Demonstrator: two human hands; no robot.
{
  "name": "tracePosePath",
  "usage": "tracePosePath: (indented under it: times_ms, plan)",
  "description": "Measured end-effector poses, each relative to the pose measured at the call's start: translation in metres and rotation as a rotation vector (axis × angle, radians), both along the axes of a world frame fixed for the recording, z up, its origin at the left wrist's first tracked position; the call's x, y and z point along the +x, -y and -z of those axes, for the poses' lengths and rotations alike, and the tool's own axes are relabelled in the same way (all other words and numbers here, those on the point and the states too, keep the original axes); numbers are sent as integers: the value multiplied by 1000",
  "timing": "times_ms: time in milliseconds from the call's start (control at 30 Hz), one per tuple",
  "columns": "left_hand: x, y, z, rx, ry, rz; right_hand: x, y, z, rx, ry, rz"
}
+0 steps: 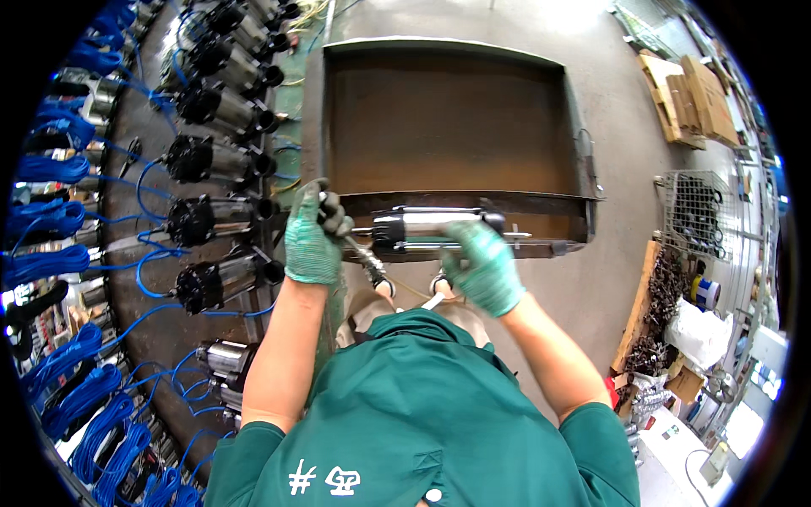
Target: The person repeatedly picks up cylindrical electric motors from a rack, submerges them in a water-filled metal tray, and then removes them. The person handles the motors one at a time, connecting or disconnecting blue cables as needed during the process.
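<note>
A shiny steel cylinder with black end caps, a pump body (431, 228), lies crosswise on the near rim of a rusty metal tray (448, 118). My right hand (481, 266), in a green glove, grips the pump body from below near its right end. My left hand (314, 237), also in a green glove, is closed on a dark handle with a thin rod (359, 251) that points toward the pump's left cap.
Several similar pumps (215, 160) with coiled blue cables (51, 262) lie in rows on a table at the left. A wire basket (697, 211), wooden boards (688, 101) and metal parts stand on the floor at the right.
</note>
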State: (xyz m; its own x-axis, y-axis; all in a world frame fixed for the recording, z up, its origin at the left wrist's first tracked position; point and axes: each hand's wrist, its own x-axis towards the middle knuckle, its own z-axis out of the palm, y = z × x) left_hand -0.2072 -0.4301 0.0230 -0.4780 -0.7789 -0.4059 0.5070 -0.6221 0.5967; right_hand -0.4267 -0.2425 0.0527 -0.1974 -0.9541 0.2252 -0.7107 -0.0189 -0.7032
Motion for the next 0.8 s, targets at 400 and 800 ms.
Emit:
tracePosePath:
  times_ms: [400, 800]
  plan:
    - [-98, -72, -48, -462, 493, 416, -188, -221, 65, 502, -26, 650]
    - [111, -79, 78, -696, 1393, -56, -270, -230, 155, 740, 330, 835]
